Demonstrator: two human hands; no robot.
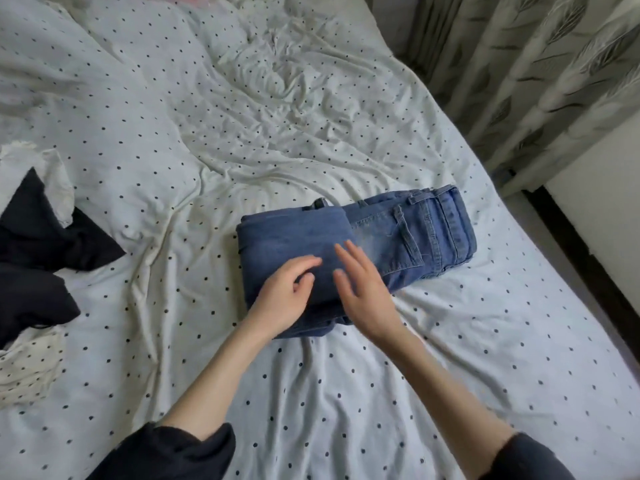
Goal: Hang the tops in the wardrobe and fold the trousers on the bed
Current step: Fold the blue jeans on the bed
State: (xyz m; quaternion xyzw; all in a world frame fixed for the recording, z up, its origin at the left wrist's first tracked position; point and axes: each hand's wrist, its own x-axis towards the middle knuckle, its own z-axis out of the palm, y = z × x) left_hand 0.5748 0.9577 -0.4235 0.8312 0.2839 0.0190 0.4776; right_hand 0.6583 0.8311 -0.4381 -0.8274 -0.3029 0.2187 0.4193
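Observation:
A pair of blue jeans (398, 233) lies folded into a thick bundle on the bed (311, 393), waistband end toward the right. My left hand (287, 296) rests on the near left part of the fold, fingers loosely curled. Just to its right, my right hand (363, 289) hovers flat over the denim with fingers spread, slightly blurred. Neither hand grips the cloth. A dark garment (41, 251) lies crumpled at the bed's left edge, partly over a white dotted piece of cloth (27, 368).
The bed carries a wrinkled white sheet with black dots. Patterned curtains (554, 74) hang at the upper right. A white wall panel (599, 216) and a dark floor strip run along the bed's right side. Something pink shows at the top edge.

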